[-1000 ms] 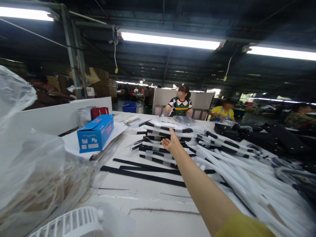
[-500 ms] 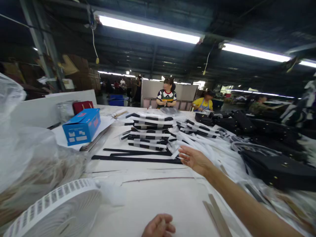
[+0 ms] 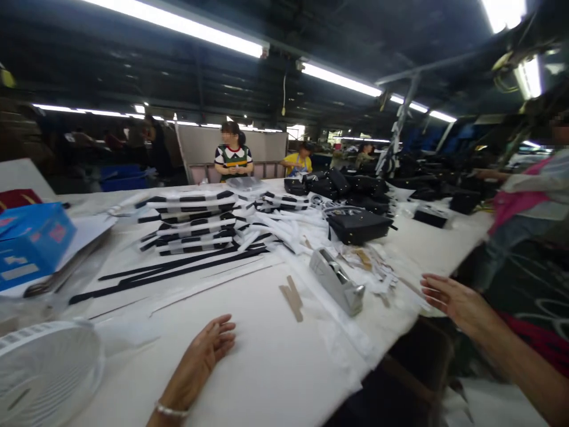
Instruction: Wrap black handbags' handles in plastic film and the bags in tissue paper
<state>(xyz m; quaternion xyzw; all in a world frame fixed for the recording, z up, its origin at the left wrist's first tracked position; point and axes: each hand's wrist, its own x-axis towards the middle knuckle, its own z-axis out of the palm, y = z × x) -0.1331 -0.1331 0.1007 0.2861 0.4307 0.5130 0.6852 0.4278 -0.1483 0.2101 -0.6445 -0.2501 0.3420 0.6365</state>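
Observation:
My left hand [image 3: 208,345] hovers over the bare front part of the white table [image 3: 262,356], fingers apart and holding nothing. Off the table's right edge, my right hand [image 3: 453,299] is stretched out, its fingers extended with nothing in them. A grey tape dispenser [image 3: 335,281] stands between the two hands, nearer the right one. Short brown strips [image 3: 291,298] lie just left of it. Beyond my left hand, long black straps [image 3: 169,270] lie flat in front of a stack of black straps wrapped in white [image 3: 195,222].
A white fan [image 3: 48,373] stands at the front left, with a blue box [image 3: 35,243] behind it. Black bags [image 3: 360,225] are piled at the back right. A person in a striped top [image 3: 233,157] is across the table; another person [image 3: 528,196] is at the right.
The view has swung to the right, bringing the tape dispenser and the table's right edge into sight. My right hand has left the straps for the right edge; my left hand reaches further forward.

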